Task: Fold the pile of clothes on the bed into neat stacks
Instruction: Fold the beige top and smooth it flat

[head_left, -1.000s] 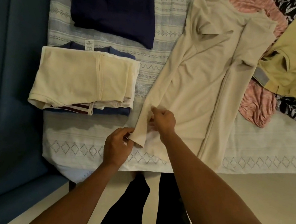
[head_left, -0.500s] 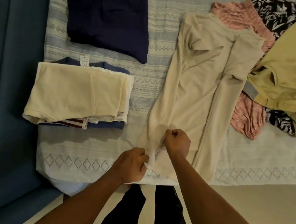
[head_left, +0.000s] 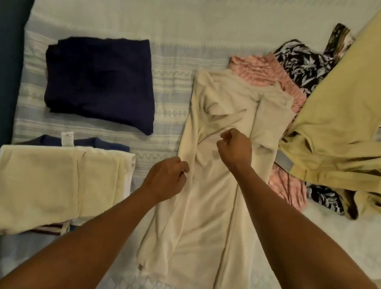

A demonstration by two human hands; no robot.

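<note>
Far left: a folded stack (head_left: 49, 187), cream piece on top, lies near the bed (head_left: 156, 3) edge. Beyond it lies a folded navy garment (head_left: 100, 79). We judge both are parked well away from the work area to keep finished items sorted.

Left grip (head_left: 165, 181): fingers curled, clamped on the left edge of the beige shirt (head_left: 207, 221), where the sleeve lies folded in along the body. Likely purpose: pin that fold while the other hand works.

The beige shirt lies flat and lengthwise, hem toward us, both sides turned inward into a narrow strip.

Right grip (head_left: 235, 148): fingers curled over the chest area. A crease runs toward the fingertips, but we cannot tell whether they pinch cloth.

Right: the unfolded pile, with a pink garment (head_left: 257, 70), a floral garment (head_left: 300, 62) and a khaki garment (head_left: 352, 114). The shirt's far shoulder overlaps the pink one.

Change against half a second ago: both hands were close together near the hem, at the sleeve end. Now they sit higher on the shirt and farther apart. The head view also takes in more bed beyond.
</note>
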